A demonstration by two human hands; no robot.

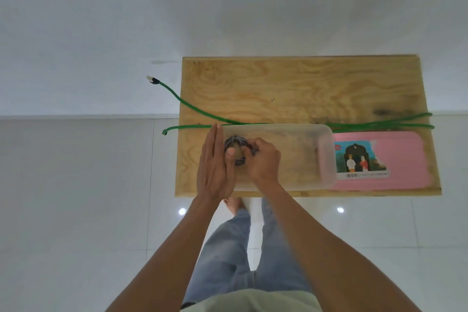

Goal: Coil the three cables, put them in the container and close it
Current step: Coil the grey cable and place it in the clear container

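A clear plastic container [326, 154] lies on a small wooden table [291, 88]. Over its left end, both hands hold a dark grey coiled cable [234, 143]. My left hand [215, 164] has flat, straight fingers outside the coil and its thumb through the coil's middle. My right hand [263, 159] pinches the coil's right side. Green cables [200, 110] stretch across the table behind the container, their ends hanging past both edges. A pink lid [402, 157] with a picture label lies flat to the right of the container.
White floor tiles [76, 210] surround the table, and a white wall rises behind it. My legs in blue jeans and a bare foot [233, 204] stand just in front of the table's near edge.
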